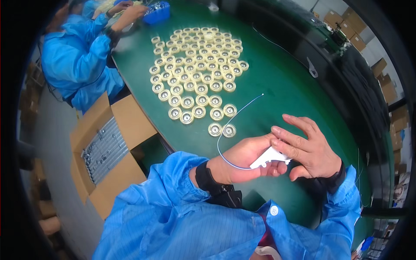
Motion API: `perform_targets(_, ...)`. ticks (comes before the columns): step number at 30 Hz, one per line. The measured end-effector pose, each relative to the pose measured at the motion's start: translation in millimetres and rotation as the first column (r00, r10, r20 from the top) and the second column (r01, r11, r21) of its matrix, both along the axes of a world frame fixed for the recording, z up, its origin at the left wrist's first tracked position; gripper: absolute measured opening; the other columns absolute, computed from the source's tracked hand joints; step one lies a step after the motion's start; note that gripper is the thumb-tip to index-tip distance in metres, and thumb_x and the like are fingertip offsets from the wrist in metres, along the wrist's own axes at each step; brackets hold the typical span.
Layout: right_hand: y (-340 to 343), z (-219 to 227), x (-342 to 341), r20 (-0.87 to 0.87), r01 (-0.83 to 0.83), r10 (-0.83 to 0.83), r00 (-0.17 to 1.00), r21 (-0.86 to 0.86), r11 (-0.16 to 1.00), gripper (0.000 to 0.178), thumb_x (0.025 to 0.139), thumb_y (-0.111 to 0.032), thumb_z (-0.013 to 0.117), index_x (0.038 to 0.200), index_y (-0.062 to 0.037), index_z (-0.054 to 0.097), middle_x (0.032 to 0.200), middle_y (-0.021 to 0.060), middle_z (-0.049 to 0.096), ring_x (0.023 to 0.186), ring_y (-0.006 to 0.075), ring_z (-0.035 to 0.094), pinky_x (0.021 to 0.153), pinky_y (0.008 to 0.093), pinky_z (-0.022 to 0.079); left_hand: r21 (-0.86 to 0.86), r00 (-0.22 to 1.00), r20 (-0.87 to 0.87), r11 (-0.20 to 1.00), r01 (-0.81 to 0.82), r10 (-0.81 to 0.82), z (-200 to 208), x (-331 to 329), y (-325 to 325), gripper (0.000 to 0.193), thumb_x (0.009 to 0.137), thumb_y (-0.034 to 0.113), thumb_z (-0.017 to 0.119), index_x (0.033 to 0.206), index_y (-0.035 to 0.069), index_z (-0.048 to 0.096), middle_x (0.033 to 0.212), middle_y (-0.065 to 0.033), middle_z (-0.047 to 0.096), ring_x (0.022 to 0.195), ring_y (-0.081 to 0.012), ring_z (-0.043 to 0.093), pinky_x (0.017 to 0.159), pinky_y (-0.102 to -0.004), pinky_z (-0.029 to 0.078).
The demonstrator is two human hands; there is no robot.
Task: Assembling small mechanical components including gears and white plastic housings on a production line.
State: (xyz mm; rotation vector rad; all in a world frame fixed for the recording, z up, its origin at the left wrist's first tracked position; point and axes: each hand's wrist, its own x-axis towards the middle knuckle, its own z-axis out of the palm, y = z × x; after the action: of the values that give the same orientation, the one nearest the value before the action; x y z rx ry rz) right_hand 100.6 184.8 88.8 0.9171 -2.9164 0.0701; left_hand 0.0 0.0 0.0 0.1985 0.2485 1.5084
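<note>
My left hand (240,160) is closed around a small white plastic part (269,157) with a flat face and little tabs along its lower edge. A thin pale blue cable (219,146) runs out of the part's left end. It curves up over the table and ends in a small tip. My right hand (318,151) is over the right side of the part, its fingers stretched and spread. Its fingertips reach toward my left thumb and overlap part of the white piece; I cannot tell how firmly they touch it.
Many cream toothed rings with metal centres (201,88) stand in rows on the green table (277,104). An open cardboard box (117,184) with rows of clear-wrapped pieces is at left. A co-worker in blue (71,56) works beside a blue bin (157,15). A white piece (312,69) lies far right.
</note>
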Motion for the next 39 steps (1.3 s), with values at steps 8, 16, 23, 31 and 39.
perform_targets(8, -31.7, 17.9, -62.6, 0.156, 0.141, -0.070, 0.985, -0.508, 0.850, 0.039, 0.086, -0.028, 0.064, 0.110, 0.0025, 0.061, 0.104, 0.0201, 0.063, 0.094, 0.0354, 0.062, 0.079, 0.0412, 0.050, -0.015, 0.746, -0.575, 0.916, 0.401, -0.336, 9.6, 18.8, 7.3, 0.041, 0.089, 0.025, 0.064, 0.120, 0.001, 0.051, 0.098, -0.0046, 0.058, 0.081, -0.0102, 0.061, 0.068, -0.0230, 0.049)
perform_targets(16, -55.9, -52.5, -137.0, 0.295, 0.350, -0.270, 0.917, -0.266, 0.898, 0.039, 0.076, -0.024, 0.075, 0.100, -0.0025, 0.053, 0.097, 0.0161, 0.056, 0.089, 0.0365, 0.058, 0.076, 0.0429, 0.048, -0.065, 0.547, -0.691, 0.795, 0.604, -0.472, -6.4, 35.0, 21.0, 0.047, 0.079, 0.015, 0.073, 0.117, -0.001, 0.051, 0.102, -0.0065, 0.056, 0.079, -0.0077, 0.057, 0.063, -0.0216, 0.046)
perform_targets(23, 14.4, -43.9, -79.0, 0.310, 0.517, -0.416, 0.855, -0.429, 0.741, 0.046, 0.072, -0.016, 0.078, 0.110, -0.0049, 0.055, 0.096, 0.0160, 0.060, 0.090, 0.0326, 0.060, 0.080, 0.0421, 0.049, -0.082, 0.532, -0.731, 0.830, 0.552, -0.426, -5.2, 29.9, 21.2, 0.046, 0.081, 0.016, 0.073, 0.118, 0.000, 0.051, 0.107, -0.0065, 0.056, 0.083, -0.0087, 0.060, 0.067, -0.0227, 0.048)
perform_targets(31, 99.8, -42.6, 108.2, 0.336, 0.807, -0.827, 0.450, -0.550, 0.215, 0.042, 0.081, -0.012, 0.068, 0.122, -0.0042, 0.058, 0.102, 0.0077, 0.060, 0.084, 0.0134, 0.059, 0.078, 0.0266, 0.049, 0.142, 0.917, -0.386, 0.976, 0.162, -0.096, 39.5, 36.1, 46.4, 0.042, 0.094, 0.017, 0.057, 0.131, 0.002, 0.043, 0.126, -0.0181, 0.054, 0.107, -0.0305, 0.061, 0.089, -0.0348, 0.051)
perform_targets(39, 13.2, -38.1, 141.7, 0.168, 0.311, -0.626, 0.762, -0.942, 0.125, 0.033, 0.079, 0.000, 0.069, 0.111, 0.0010, 0.062, 0.109, 0.0091, 0.062, 0.103, 0.0186, 0.060, 0.089, 0.0328, 0.050, 0.102, 0.945, -0.322, 0.990, 0.097, -0.060, 20.5, 72.7, 80.0, 0.040, 0.094, 0.010, 0.054, 0.130, -0.001, 0.042, 0.128, -0.0135, 0.051, 0.117, -0.0251, 0.054, 0.103, -0.0351, 0.041)
